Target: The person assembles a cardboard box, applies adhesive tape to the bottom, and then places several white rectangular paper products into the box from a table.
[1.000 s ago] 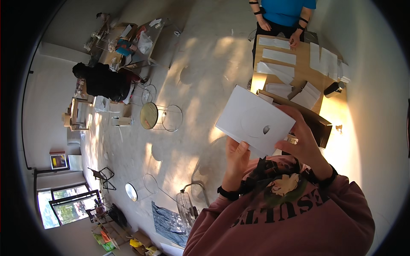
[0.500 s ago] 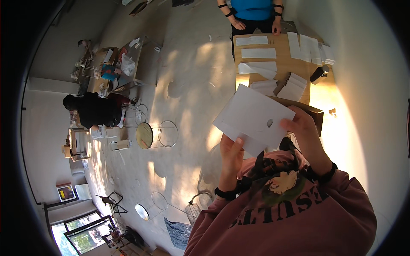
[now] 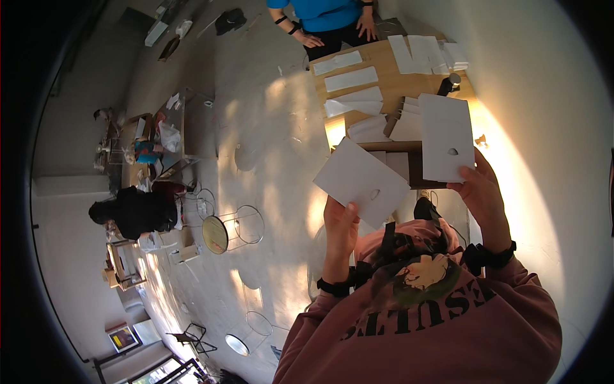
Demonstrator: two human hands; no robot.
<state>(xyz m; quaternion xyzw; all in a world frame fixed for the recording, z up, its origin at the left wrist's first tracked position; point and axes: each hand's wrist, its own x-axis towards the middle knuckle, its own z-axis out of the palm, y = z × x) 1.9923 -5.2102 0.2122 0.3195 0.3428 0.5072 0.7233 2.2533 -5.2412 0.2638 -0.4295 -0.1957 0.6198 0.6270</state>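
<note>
Hands apart: left hand (image 3: 340, 225) pinches one white card (image 3: 360, 181), tilted; right hand (image 3: 484, 195) grips another card (image 3: 446, 136) upright, table (image 3: 384, 67) beyond.

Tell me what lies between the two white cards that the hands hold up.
In the head view, a dark open box on the wooden table shows between the left white card and the right white card.

Both of the person's arms rise from the lower edge in pink sleeves, each with a dark band at the wrist. The left hand (image 3: 340, 225) is raised with fingers curled in a pinch grip. The right hand (image 3: 481, 192) is held slightly higher and well apart, fingers also pinched closed.
</note>
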